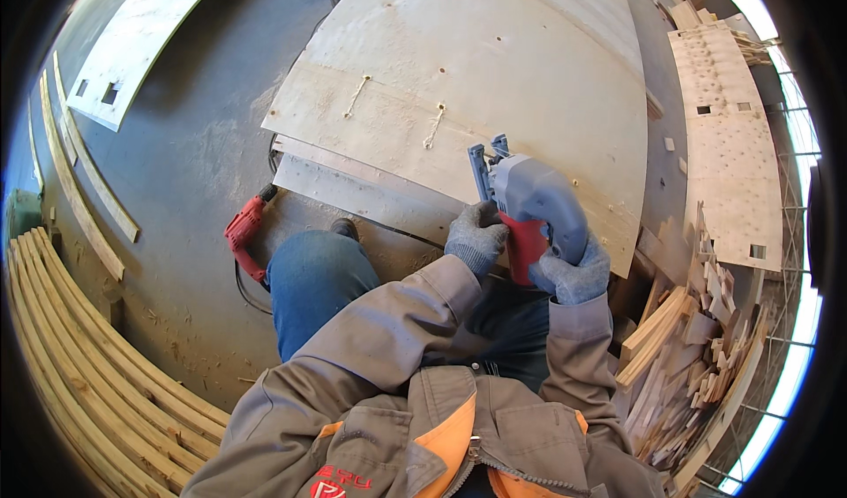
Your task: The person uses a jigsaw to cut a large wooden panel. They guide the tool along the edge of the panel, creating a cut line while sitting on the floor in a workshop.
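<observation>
We crouch over the work with both forearms bent in close, sleeves of grey-brown canvas ending in grey knitted gloves. Our right hand (572, 273) is wrapped firmly around the rear handle of the jigsaw (529, 211), a power tool with a smooth grey plastic housing and a red body below. Our left hand (476, 238) clasps the tool's left side, fingers curled against the red part. The saw sits on the near edge of a large plywood sheet (494, 66), pale, flat and matt, drilled with small holes and marked by two narrow slots. That sheet lies on the dusty grey floor (185, 172). A red power drill (245, 233) lies on the floor beside our knee. Curved timber strips (79, 357) are stacked to our left; splintered offcuts (688, 366) are heaped to our right.
</observation>
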Demonstrator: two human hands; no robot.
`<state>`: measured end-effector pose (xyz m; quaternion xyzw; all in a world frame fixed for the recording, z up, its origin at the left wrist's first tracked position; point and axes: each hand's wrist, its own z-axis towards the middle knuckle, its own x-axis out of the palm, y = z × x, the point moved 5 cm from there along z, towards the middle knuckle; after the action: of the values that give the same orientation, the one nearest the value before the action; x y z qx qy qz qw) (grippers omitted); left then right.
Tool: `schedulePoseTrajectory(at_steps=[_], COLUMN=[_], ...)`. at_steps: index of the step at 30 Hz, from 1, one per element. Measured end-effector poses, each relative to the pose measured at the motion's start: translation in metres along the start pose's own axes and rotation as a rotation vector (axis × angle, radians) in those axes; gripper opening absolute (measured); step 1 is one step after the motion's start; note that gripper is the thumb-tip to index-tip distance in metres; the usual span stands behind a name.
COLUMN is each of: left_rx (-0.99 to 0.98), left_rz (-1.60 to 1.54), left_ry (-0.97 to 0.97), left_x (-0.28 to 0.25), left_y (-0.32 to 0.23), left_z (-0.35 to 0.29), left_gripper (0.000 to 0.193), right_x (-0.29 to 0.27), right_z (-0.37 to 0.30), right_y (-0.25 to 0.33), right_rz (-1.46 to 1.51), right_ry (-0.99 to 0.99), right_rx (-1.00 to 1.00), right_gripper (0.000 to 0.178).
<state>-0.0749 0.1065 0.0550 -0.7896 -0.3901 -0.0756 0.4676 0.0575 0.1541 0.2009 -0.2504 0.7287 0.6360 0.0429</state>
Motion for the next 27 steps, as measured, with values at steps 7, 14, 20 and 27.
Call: schedulePoseTrajectory(at_steps=[7, 14, 20, 27], left_rx=[-0.123, -0.073, 0.051, 0.167], left_rz=[-0.35, -0.422, -0.56, -0.638], left_ry=[0.053, 0.054, 0.271, 0.409], left_x=[0.007, 0.013, 0.015, 0.015], left_y=[-0.004, -0.035, -0.059, -0.071], left_z=[-0.008, -0.015, 0.0, 0.015], left_gripper=[0.031, 0.038, 0.064, 0.075], right_x=[-0.007, 0.013, 0.019, 0.032], right_z=[0.015, 0.036, 0.08, 0.102], right_y=[0.004, 0.064, 0.086, 0.095], right_rz=[-0.133, -0.415, -0.455, -0.516], right_ry=[0.111, 0.202, 0.271, 0.32], right_rx=[-0.019, -0.276, -0.305, -0.34], right_gripper=[0.038, 0.042, 0.041, 0.041])
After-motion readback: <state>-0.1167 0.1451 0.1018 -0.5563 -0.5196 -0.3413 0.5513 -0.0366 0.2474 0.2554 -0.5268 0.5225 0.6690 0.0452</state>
